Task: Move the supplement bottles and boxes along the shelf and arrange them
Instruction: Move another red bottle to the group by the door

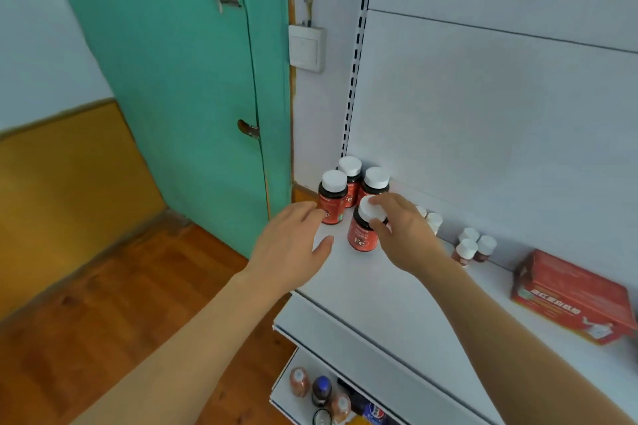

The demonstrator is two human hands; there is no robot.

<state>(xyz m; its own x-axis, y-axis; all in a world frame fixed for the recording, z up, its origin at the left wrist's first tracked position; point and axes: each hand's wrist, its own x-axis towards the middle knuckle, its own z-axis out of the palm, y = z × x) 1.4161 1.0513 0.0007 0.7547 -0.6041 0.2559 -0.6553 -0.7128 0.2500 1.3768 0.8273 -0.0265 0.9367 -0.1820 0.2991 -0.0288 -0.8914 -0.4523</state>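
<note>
Three dark bottles with red labels and white caps (348,179) stand clustered at the left end of the white shelf (379,293). A fourth bottle of the same kind (360,235) stands just in front of them, tilted slightly. My right hand (400,231) grips its white cap from above. My left hand (293,241) hovers with relaxed fingers beside the front-left bottle (332,198), fingertips at its label. Several smaller white-capped bottles (473,247) stand further right by the back panel. A red box (573,293) lies at the right end.
A green door (193,79) and a wooden floor (103,304) lie left of the shelf's end. A wall switch (306,48) hangs above. The lower shelf (286,393) holds several bottles (321,390). A white back panel rises behind the top shelf.
</note>
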